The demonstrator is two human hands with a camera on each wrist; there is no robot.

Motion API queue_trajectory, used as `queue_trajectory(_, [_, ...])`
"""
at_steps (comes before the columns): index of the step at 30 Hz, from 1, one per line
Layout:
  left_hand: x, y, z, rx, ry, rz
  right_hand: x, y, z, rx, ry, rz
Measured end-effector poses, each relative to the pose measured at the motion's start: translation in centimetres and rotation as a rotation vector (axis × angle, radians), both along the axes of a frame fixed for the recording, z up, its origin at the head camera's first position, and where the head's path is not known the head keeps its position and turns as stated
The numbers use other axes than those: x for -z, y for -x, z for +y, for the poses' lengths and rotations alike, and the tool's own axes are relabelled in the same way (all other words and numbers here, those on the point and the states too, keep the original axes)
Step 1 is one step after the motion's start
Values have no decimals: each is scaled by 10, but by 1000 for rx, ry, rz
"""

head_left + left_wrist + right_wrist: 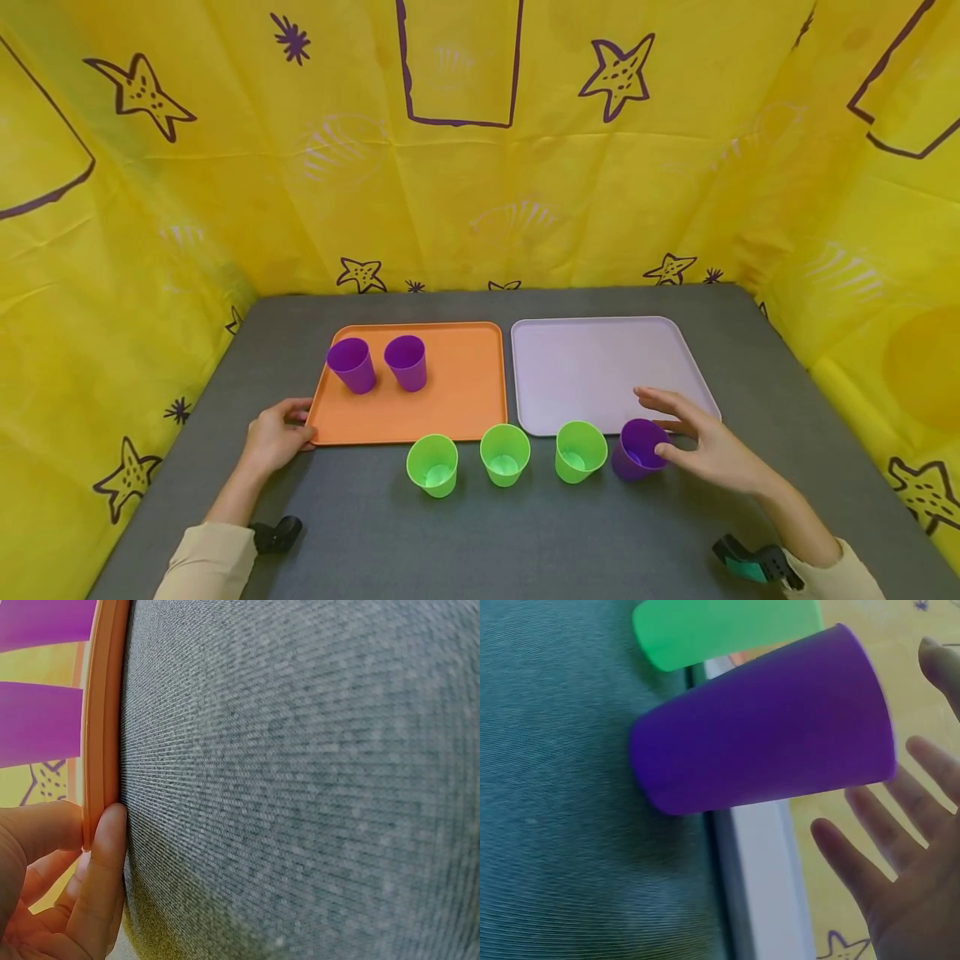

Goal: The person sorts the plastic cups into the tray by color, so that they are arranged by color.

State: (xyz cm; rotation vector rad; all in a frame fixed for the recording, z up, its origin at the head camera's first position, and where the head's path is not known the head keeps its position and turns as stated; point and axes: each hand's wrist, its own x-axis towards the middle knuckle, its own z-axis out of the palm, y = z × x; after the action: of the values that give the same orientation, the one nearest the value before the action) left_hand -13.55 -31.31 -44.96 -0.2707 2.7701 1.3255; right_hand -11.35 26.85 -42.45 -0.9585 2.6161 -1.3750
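At the orange tray's (450,408) near left corner, my left hand (273,435) pinches the rim between thumb and fingers, as the left wrist view shows with the tray edge (103,750). Two purple cups (352,367) (407,364) stand upright on that tray. My right hand (712,450) is beside a third purple cup (639,450), fingers spread and extended around its far right side. In the right wrist view the fingers (847,859) are near the rim of this purple cup (765,727); whether they touch it I cannot tell.
Several green cups (432,465) (505,455) (580,452) stand in a row left of the third purple cup, in front of the trays. A pale lilac tray (592,358) lies right of the orange one on the grey table (450,550). Yellow patterned cloth (465,183) surrounds it.
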Motion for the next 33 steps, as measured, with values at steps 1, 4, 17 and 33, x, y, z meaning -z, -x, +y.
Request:
queue_trajectory(1, [0, 0, 0, 0, -2, -1, 2, -1, 0, 0, -5, -2])
queue_trajectory(4, [0, 0, 0, -1, 2, -5, 8, -5, 0, -3, -22, -21])
queue_trajectory(17, [-2, -1, 0, 6, -2, -15, 18, -11, 0, -30, 22, -148])
queue_trajectory(33, [2, 0, -1, -4, 2, 1, 15, -12, -1, 23, 43, -125])
